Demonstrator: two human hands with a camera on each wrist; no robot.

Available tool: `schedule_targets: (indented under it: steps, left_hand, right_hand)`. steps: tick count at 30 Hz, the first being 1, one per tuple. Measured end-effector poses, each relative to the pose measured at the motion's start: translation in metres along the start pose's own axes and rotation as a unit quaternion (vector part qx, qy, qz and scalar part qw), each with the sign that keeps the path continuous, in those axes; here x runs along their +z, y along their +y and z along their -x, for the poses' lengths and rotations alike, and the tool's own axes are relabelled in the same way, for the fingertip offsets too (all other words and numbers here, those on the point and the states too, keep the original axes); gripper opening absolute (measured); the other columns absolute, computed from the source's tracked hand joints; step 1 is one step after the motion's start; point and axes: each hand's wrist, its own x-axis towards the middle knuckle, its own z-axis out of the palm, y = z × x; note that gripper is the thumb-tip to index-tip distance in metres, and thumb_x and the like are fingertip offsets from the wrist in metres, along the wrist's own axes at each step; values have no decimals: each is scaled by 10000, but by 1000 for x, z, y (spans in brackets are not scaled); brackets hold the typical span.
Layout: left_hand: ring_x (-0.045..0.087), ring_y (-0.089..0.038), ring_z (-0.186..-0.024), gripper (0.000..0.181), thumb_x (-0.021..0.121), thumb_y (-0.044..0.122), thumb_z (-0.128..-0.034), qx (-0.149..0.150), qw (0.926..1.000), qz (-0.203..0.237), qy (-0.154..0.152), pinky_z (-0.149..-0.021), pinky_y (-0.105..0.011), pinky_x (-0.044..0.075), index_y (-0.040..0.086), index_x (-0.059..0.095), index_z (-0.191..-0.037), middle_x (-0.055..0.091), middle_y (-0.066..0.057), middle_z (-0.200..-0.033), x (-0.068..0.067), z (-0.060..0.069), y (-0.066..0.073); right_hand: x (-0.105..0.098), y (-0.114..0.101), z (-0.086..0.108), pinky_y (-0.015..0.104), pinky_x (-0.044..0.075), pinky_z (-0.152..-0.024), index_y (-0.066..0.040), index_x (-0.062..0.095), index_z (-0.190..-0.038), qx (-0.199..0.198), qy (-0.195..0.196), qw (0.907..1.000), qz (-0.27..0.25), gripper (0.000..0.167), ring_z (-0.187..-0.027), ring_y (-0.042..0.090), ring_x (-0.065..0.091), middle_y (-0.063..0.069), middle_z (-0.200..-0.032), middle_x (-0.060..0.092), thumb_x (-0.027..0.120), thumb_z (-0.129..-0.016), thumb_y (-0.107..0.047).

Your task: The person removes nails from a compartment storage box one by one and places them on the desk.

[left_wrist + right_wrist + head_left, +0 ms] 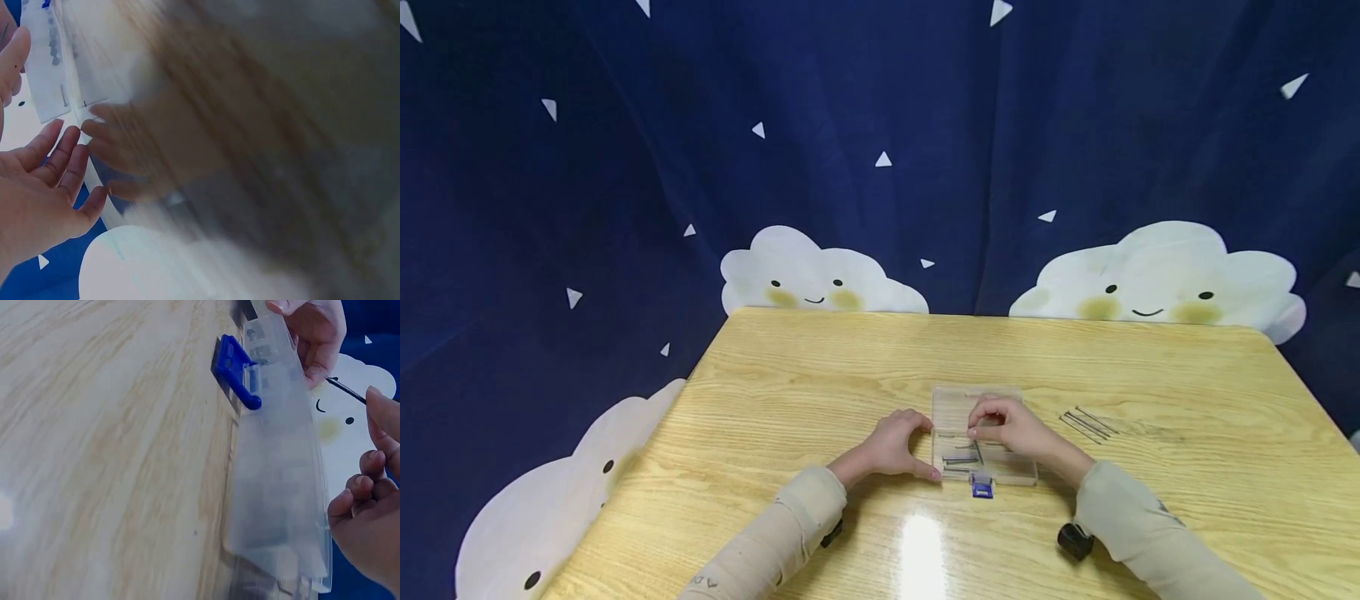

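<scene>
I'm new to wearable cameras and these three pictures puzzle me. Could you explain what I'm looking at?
There's no machine here: these are a person's two bare hands. The wide picture comes from a camera on the head, looking down over the wooden table. The other two, tilted and close up, come from cameras worn on each wrist.

On the table stands an open clear plastic box with a blue latch and some nails inside. A few loose nails lie to its right. The left hand is spread at the box's left end; the right hand pinches one nail, clearest in the right wrist picture.
</scene>
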Motion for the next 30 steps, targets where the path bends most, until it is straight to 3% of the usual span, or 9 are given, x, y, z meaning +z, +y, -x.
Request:
schedule_targets:
  steps: [8,30]
  left_hand:
    - [461,-195,-1078,706,785,473,-641,-1,10000,-59,-21,-929,-384,341,72,560,-1177,551,-20,-1151,0,1,0]
    - [464,-195,-1070,670,782,466,-650,103,9999,-111,2,-898,-399,346,98,575,-1170,541,-13,-1141,1,1,-1]
  right_hand:
    - [-9,9,8,224,350,-536,-25,644,-778,-108,253,9994,-191,51,-615,103,411,19,-771,539,683,-762,2]
    - [-45,8,45,262,357,-589,-45,643,-786,-131,605,9979,-171,75,-667,108,418,-30,-726,497,638,-802,28]
